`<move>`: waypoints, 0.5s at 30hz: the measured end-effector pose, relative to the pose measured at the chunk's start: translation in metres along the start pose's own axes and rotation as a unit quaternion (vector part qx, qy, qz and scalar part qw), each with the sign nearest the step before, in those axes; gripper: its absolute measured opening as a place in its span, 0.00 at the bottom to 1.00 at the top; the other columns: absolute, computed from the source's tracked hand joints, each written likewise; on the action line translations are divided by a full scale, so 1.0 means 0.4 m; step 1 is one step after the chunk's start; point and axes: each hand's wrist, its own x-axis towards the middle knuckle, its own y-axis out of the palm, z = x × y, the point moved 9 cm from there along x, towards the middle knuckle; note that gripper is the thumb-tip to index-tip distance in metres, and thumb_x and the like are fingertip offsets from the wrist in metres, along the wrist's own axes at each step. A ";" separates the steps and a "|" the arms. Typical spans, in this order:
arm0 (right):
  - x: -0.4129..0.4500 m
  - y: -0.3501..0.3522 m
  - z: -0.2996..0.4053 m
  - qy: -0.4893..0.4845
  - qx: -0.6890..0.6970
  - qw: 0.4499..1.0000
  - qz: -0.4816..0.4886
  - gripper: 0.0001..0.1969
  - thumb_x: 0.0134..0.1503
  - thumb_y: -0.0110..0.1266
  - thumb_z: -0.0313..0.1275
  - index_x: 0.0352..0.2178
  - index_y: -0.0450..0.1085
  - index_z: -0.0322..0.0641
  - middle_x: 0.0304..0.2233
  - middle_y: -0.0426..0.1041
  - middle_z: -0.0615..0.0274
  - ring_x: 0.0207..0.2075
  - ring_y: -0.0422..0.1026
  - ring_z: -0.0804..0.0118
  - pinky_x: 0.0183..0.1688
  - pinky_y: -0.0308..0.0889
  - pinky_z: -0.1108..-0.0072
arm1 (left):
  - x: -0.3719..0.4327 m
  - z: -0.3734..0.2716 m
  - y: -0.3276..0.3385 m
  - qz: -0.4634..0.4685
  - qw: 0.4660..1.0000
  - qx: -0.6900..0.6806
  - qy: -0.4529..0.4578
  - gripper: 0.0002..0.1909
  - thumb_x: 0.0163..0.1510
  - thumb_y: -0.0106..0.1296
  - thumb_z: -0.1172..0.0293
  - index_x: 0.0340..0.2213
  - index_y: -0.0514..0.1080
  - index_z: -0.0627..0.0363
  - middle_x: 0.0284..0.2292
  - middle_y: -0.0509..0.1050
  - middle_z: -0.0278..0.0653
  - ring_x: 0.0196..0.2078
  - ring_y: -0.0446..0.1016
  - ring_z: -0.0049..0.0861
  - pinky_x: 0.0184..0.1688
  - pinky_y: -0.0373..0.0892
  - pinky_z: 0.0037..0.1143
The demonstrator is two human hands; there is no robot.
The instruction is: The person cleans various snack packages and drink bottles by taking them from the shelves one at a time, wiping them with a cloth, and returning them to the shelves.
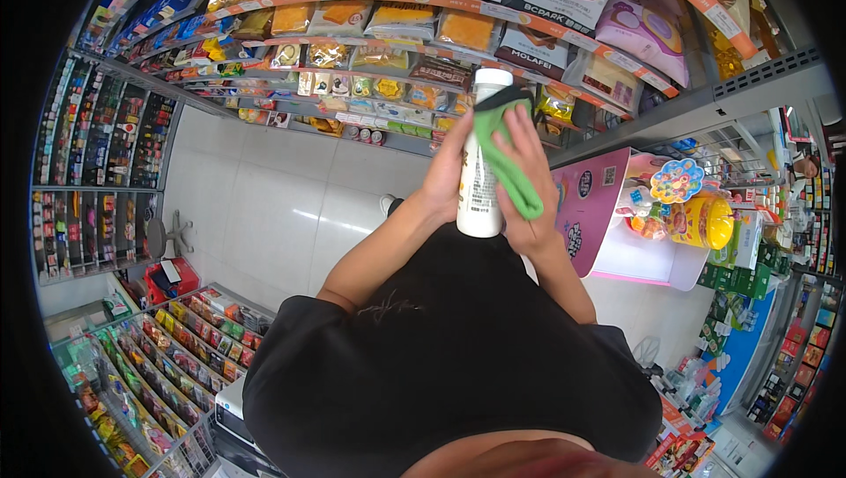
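A white plastic bottle (478,197) with a white screw cap stands roughly upright in the picture, held in front of my chest. My left hand (448,177) grips it from its left side, the fingers partly behind it. On the other side, my right hand (529,177) presses a folded green cloth (507,167) with a dark edge against the bottle's upper part and side. The cloth hangs down over the back of that hand and hides some of the bottle. Printing shows on the bottle's lower half.
Shelves of packaged bread (466,30) curve across the front. A pink display bin (585,213) with a yellow-lidded tub (717,223) is at the right. Snack racks (178,339) fill the lower left, near a round stool (156,237). A person (806,166) shows at the far right.
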 end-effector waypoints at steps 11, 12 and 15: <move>0.041 -0.007 0.002 0.002 0.024 0.999 0.033 0.25 0.52 0.55 0.24 0.54 0.70 0.35 0.60 0.64 0.44 0.65 0.54 0.32 0.67 0.47 0.50 | 0.005 0.028 -0.030 0.152 0.983 -0.096 -0.025 0.27 0.68 0.35 0.52 0.61 0.59 0.55 0.58 0.67 0.41 0.57 0.70 0.30 0.59 0.66 0.29; 0.035 -0.012 -0.009 0.005 0.020 0.999 0.033 0.25 0.52 0.55 0.24 0.54 0.70 0.35 0.60 0.64 0.44 0.65 0.54 0.32 0.67 0.47 0.50 | 0.010 0.011 -0.038 0.002 0.998 0.061 -0.007 0.29 0.68 0.34 0.51 0.62 0.58 0.57 0.60 0.65 0.42 0.60 0.66 0.31 0.60 0.66 0.30; 0.003 0.008 0.027 -0.065 -0.025 0.995 0.072 0.26 0.50 0.55 0.25 0.54 0.70 0.37 0.60 0.66 0.49 0.65 0.55 0.35 0.66 0.48 0.50 | 0.050 -0.069 0.065 0.084 0.993 -0.015 0.087 0.30 0.68 0.35 0.51 0.63 0.54 0.59 0.62 0.61 0.44 0.65 0.60 0.32 0.60 0.65 0.31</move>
